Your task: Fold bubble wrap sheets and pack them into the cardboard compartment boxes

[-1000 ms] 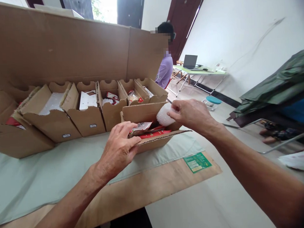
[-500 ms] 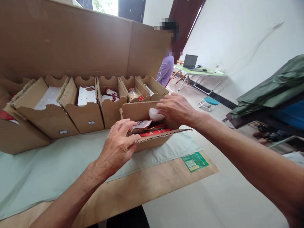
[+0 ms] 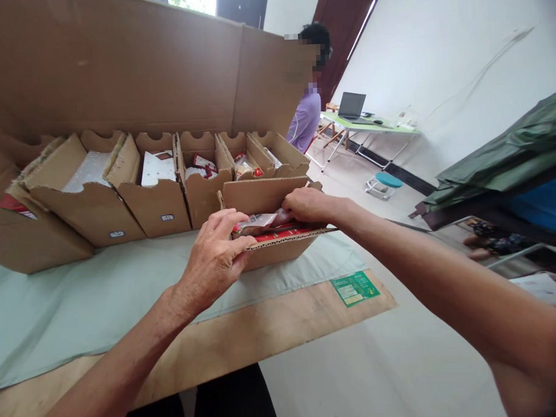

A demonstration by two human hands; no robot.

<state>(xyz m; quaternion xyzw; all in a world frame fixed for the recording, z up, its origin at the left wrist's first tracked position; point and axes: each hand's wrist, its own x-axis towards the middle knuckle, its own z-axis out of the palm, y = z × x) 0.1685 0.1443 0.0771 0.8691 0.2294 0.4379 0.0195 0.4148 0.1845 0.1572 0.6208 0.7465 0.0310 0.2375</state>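
Observation:
A small open cardboard box (image 3: 279,252) stands on the pale green cloth. Around its left corner, my left hand (image 3: 219,246) is closed, with the thumb at the front edge and the fingers over the side. My right hand (image 3: 307,204) reaches into the box's right part, fingers curled down. Its fingertips are hidden, so what they hold cannot be made out. By those fingers lies a clear plastic packet (image 3: 259,221), with a red packet (image 3: 279,234) beneath it along the front wall.
Behind stands a row of open cardboard bins (image 3: 143,204) with packets inside, backed by a tall cardboard panel (image 3: 155,73). A green label (image 3: 355,288) lies on the wooden tabletop (image 3: 304,317). Farther off are a seated person (image 3: 306,119), a laptop table (image 3: 370,123) and a blue stool (image 3: 388,180).
My right hand has moved down and slightly left, deeper into the box. The whitish clear plastic it pinched above the contents no longer shows. My left hand keeps its hold on the box.

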